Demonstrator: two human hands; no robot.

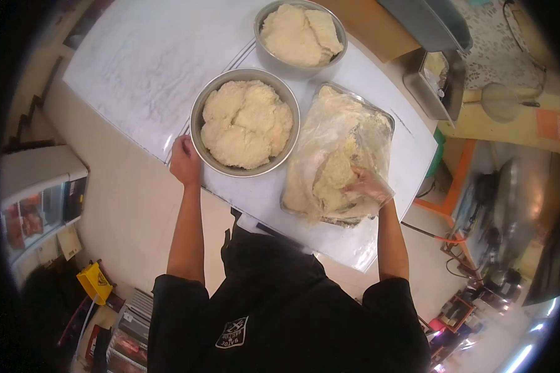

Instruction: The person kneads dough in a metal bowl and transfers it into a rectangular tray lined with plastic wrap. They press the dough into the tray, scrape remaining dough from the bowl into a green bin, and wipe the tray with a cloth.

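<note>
My left hand [185, 158] rests against the left rim of a round metal bowl [196, 140], its fingers curled. Pale, lumpy dough [247, 123] fills that bowl. Under clear plastic wrap [324, 114], my right hand [366, 186] reaches onto pale dough [338, 172] on a rectangular metal tray [390, 122]; whether its fingers grip any of the dough is not clear. Behind stands a second round metal bowl [287, 69] with more dough [301, 35].
White floured sheeting covers the table [135, 60]. A deep metal container [415, 88] stands at the back right beside brown paper [378, 28] and a mesh strainer [500, 102]. A yellow mop bucket [94, 282] is on the floor at left.
</note>
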